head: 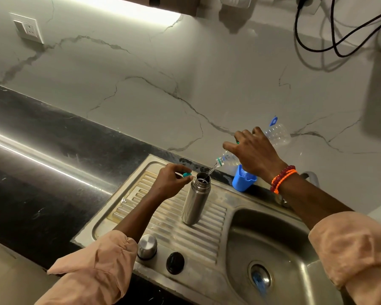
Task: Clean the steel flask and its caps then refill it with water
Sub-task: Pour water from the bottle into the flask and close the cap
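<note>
Steel flask point(195, 199) fills just below the right hand point(254, 154) tipping a plastic bottle point(273, 137); the left hand point(171, 179), pinching 1 teal cap point(187, 174), barely steadies it, so the thin stream could miss the narrow mouth.

There is only one camera. It sits on the person's head and looks forward and down from above. It is close to the sink point(209, 256), whose ribbed part fills the lower middle of the view. Both arms reach in from the bottom edge. The black counter point(42, 164) runs off to the left, and the marble wall point(163, 89) fills the top.
</note>
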